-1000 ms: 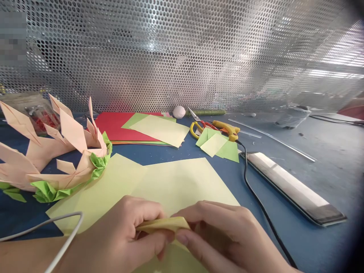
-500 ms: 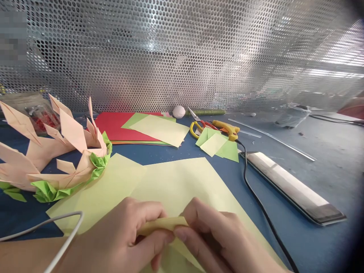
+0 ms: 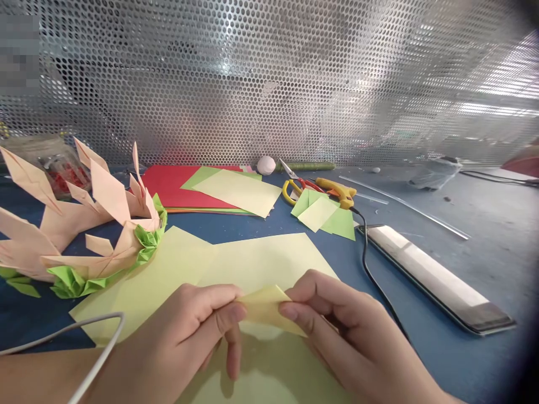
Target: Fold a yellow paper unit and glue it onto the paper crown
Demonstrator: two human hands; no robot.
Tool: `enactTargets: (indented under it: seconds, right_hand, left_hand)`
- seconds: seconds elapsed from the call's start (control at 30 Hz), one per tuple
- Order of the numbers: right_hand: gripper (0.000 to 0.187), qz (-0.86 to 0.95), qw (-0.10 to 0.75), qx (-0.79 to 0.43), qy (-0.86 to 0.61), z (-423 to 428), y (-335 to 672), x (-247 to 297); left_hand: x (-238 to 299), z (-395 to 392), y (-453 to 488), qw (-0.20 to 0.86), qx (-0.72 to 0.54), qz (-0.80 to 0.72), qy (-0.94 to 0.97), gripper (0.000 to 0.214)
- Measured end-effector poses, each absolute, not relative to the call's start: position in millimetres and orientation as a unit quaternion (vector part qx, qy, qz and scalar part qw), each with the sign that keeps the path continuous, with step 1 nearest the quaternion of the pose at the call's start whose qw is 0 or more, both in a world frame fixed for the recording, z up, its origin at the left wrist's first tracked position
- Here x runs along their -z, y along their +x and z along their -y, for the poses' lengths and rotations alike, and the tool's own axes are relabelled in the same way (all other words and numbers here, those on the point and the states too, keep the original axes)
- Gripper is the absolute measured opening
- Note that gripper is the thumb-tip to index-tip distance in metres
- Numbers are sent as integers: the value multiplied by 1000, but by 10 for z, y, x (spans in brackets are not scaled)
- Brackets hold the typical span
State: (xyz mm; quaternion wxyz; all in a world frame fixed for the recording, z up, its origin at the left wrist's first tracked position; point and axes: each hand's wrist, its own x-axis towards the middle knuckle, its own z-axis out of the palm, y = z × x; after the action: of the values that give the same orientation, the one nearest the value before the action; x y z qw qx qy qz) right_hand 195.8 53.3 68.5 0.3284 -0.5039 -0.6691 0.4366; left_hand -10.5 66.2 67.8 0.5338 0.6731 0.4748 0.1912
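A small folded piece of pale yellow paper is stretched between my two hands, its upper edge rising to a point. My left hand pinches its left end between thumb and index finger, the lower fingers hanging loose. On the right end, my right hand has a like pinch. Both hands hover just over large pale yellow sheets that overlap on the table, and their shadow falls on the paper. A white cable crosses my left wrist.
A pink folded-paper ring with green trim stands left, before a glass jar. Behind lie red sheets, scissors, a yellow glue gun with black cord, and green paper pieces. At right rests a phone.
My hands have moved slightly up and apart. The rolled-looking folded paper now shows a flatter, pointed face, and my right hand has shifted right along it.
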Motion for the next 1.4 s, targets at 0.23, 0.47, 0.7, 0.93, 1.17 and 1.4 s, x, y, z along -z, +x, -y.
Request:
enactTargets:
  seconds: [0.23,0.47,0.7,0.93,1.17,1.4]
  right_hand:
    - [28,663,339,-446,-497,-550,1970,-681]
    - [22,650,401,-379,-522,-590,2016,-688]
    - [20,628,405,-395,-534,-577,2017,-675]
    - [30,652,350,-443,-505,-550,2033,-688]
    - [24,750,295,-390,-446,-507,2057,-643]
    - [30,821,348,-264,-369,-601,2085,-718]
  left_hand:
    - [-694,-705,-86,579,-211,-464,636,40]
    - [-674,-675,-127,541,-222,-491,646,44]
    - [-658,-660,-97,481,-235,-528,659,46]
    - [-692,-622,-90,462,-308,-552,622,36]
    - [-690,-720,-88,532,-307,-472,632,10]
    - [-697,-718,-84,480,-328,-492,648,16]
